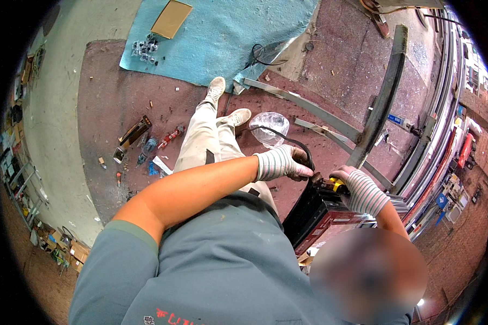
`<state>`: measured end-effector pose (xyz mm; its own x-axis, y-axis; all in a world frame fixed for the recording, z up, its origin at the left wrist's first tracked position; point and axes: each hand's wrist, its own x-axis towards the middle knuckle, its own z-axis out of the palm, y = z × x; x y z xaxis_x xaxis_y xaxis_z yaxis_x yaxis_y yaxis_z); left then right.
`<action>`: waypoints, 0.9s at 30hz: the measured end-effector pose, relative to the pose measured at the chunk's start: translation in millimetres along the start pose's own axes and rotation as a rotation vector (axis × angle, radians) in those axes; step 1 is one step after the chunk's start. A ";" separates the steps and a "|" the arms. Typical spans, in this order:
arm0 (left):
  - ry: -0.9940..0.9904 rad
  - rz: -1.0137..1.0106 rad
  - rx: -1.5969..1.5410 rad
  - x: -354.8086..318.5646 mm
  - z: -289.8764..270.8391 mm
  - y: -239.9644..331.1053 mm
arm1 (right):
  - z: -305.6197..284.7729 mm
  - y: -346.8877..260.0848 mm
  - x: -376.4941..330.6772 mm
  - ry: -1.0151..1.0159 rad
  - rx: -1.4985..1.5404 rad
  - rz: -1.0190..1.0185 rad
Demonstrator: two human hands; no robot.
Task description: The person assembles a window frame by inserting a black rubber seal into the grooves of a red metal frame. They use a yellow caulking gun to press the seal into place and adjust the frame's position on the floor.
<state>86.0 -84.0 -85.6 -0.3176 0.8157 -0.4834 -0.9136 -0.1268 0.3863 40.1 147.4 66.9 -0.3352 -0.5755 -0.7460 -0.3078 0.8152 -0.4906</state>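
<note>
A black bendy strip or cable [299, 145] arcs from the floor side up into my left hand [283, 163]. That hand wears a white striped glove, and its thumb and fingers close on the strip's end. Just right of it, my right hand [363, 190], gloved the same way, grips a yellow and black hand tool [339, 185] whose kind is mostly hidden. Both hands meet at the top end of a long dark box-like piece [308, 216], which stands tilted close to my right side. What the tool touches there is too small to make out.
A clear plastic bag [269, 129] lies beyond my left hand. Metal bars [303, 111] and a long metal beam [387, 92] stretch across the right. Loose tools [146, 149] lie on the floor to the left. A blue mat [222, 38] bears a cardboard piece [171, 19].
</note>
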 end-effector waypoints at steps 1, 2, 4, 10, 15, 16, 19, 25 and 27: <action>0.007 0.003 0.012 0.1 0.2 -0.1 | 0.5 0.3 -0.1 0.000 -0.003 0.002; 0.012 0.009 0.009 -0.2 0.3 -0.4 | 0.4 0.1 0.1 -0.005 -0.003 0.006; 0.020 0.021 0.004 -2.2 1.4 0.4 | 0.3 -0.7 0.1 -0.013 -0.001 0.015; 0.032 0.053 0.008 -1.6 2.8 -0.1 | 1.2 -0.4 -0.5 0.008 0.003 -0.002; 0.014 0.037 0.035 -1.3 1.1 0.8 | -0.4 -2.5 -0.6 0.011 0.014 -0.004; 0.007 0.029 0.043 -1.0 0.4 0.7 | -0.8 -3.2 -0.6 0.013 0.017 -0.003; 0.009 0.038 0.045 -0.1 -0.4 -0.1 | -0.9 -1.8 1.0 -0.004 0.003 0.018; 0.013 0.065 0.058 0.5 0.1 0.5 | -3.4 -7.6 4.2 -0.040 -0.104 0.128; -0.013 0.050 0.054 -0.3 0.5 2.2 | -5.4 -10.0 5.9 -0.068 -0.132 0.176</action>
<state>84.2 -84.2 -84.2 -0.3589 0.8166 -0.4520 -0.8814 -0.1373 0.4519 36.4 135.5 69.8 -0.3347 -0.4155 -0.8458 -0.3649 0.8847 -0.2902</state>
